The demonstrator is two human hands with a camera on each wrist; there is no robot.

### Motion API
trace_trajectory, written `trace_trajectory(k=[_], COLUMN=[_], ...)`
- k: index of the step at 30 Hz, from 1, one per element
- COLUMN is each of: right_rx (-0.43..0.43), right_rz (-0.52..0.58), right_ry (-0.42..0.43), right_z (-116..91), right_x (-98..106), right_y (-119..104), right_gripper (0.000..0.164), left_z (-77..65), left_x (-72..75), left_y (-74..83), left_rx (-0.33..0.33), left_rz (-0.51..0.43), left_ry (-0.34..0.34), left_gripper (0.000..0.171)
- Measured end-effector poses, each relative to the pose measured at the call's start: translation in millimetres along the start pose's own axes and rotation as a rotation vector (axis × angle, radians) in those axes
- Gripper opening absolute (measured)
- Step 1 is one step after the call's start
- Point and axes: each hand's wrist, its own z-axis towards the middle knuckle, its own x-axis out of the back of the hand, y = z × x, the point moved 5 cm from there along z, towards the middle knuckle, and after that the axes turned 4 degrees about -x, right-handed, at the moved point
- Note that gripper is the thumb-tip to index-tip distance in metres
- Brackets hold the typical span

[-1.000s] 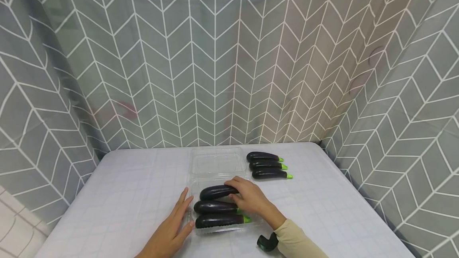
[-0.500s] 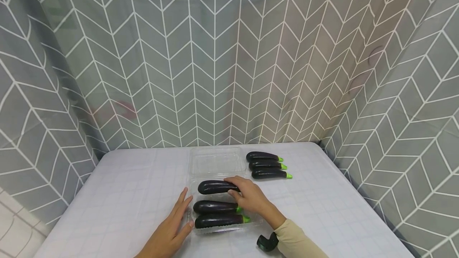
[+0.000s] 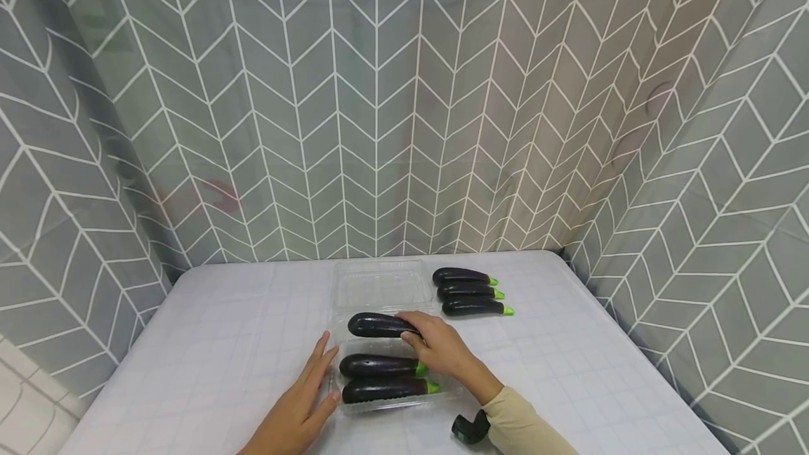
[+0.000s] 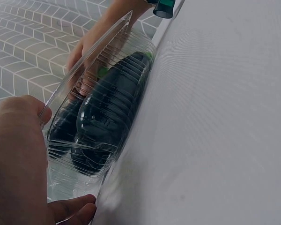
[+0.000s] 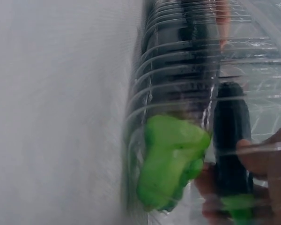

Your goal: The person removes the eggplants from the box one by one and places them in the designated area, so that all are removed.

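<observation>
My right hand [image 3: 437, 346] grips a dark purple eggplant [image 3: 377, 325] by its stem end, tilted slightly, over the back of a clear hinged plastic box [image 3: 404, 404]. Thumb and fingers pinch either side of that eggplant [image 5: 231, 117] in the right wrist view. Two more eggplants lie side by side in the box: a middle eggplant [image 3: 379, 366] and a front eggplant [image 3: 384, 390], green stems to the right. With fingers spread and extended, my left hand [image 3: 302, 399] touches the box's left side. In the left wrist view, its thumb and fingertips rest along the ribbed box wall [image 4: 91, 161].
The box's transparent lid [image 3: 382, 288] lies folded back behind it. Three eggplants [image 3: 474, 307] sit in a row at the back right. A black curved object [image 3: 470, 428] is by the right sleeve [image 3: 527, 423]. White cloth [image 3: 221, 328] covers the table; patterned curtains [image 3: 379, 104] enclose it.
My right hand has raised the gripped eggplant and shifted it toward the back, widening the gap to the middle eggplant. The left hand has stayed at the box's side.
</observation>
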Motion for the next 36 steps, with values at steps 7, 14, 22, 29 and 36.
trace_trajectory(k=[7,14,22,29,36], right_rx=[0.029,0.089,0.116,0.119,0.119], right_rz=[0.050,0.145,0.155,0.119,0.072], right_ry=[0.052,0.125,0.155,0.213,0.254], right_z=[0,1,0,-2,-5], right_x=[2,8,13,22,29], right_y=[1,3,0,-2,-3], right_gripper=[0.035,0.037,0.039,0.039,0.040], left_z=[-0.1,-0.5,-0.1,-0.6,0.4], left_x=[-0.5,-0.6,-0.9,-2.2,0.2], left_y=[-1.6,-1.7,-1.4,-2.4,0.0], left_rx=[0.015,0.033,0.013,0.039,0.038], left_rz=[-0.011,-0.010,-0.001,-0.016,-0.013], left_ry=[-0.014,-0.020,-0.002,-0.021,-0.017], left_gripper=[0.064,0.065,0.064,0.064,0.065])
